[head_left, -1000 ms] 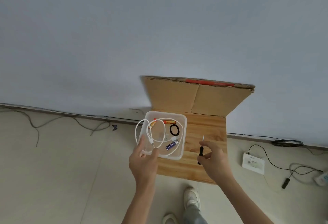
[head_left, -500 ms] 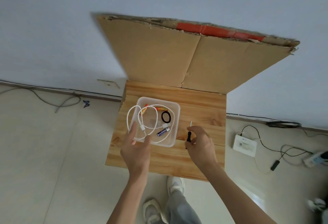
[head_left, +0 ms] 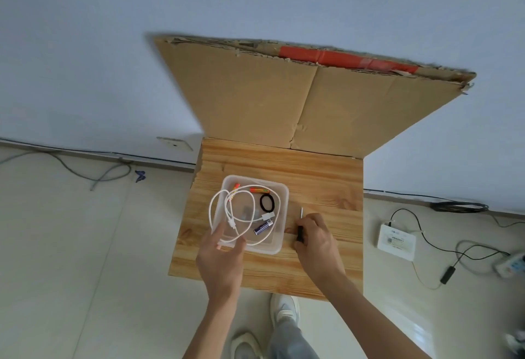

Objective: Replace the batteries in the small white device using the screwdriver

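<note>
The right hand (head_left: 315, 245) is closed around the screwdriver (head_left: 299, 235). Its fingers curl over the black handle and the thin metal shaft points away from the person. Hand and tool sit low over the wooden tabletop (head_left: 326, 182), just to the right of a clear plastic container (head_left: 285, 216); the tool and the container's wall stand apart.

The left hand (head_left: 220, 259) is spread and relaxed at the container's near-left corner. The forefinger reaches along the left side and the thumb lies toward the near rim. It meets the corner where a loop of white cable (head_left: 268, 215) hangs over the edge, but whether it actually grips the rim or the cable cannot be made out.

Inside the container, two orange batteries (head_left: 259, 190) lie by the far wall, and a dark blue battery (head_left: 262, 227) lies nearer the person, just beside the cable's plug. A black elastic ring (head_left: 260, 203) rests between them. A greyish shape under the cable is too faint to identify.

A cardboard sheet (head_left: 255, 97) stands against the wall behind the table. A white box (head_left: 396, 240) with cords lies on the floor to the right, well apart.
</note>
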A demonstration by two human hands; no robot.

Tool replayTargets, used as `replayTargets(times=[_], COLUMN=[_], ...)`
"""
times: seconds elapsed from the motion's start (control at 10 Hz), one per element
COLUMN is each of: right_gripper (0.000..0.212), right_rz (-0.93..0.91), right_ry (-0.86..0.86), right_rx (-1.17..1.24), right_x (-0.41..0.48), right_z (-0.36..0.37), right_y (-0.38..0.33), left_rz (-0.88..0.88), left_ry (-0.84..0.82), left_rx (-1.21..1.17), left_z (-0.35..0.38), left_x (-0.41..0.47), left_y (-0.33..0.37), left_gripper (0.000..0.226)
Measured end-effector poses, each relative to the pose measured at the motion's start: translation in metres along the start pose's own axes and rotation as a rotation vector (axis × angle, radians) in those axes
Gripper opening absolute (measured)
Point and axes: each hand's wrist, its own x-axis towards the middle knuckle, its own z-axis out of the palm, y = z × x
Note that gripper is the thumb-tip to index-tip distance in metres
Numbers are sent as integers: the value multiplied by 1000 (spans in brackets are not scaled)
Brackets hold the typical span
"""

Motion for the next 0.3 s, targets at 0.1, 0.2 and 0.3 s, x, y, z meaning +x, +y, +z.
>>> replayTargets(times=[0.1, 0.2, 0.3], right_gripper=[47, 45, 38], right_rz=[7, 9, 36], right_ry=[3, -14, -39], right_rx=[-17, -40, -56], right_x=[-6, -22, -42], right_z=[0, -12, -36], right_y=[-1, -10, -28], left_rz=[28, 90, 198], left_ry=[-47, -83, -132], left_rx=[70, 203, 395], left_z=[-7, -23, -47], left_x=[-4, -11, -19], left_y=[10, 22, 39], left_gripper=[67, 50, 34])
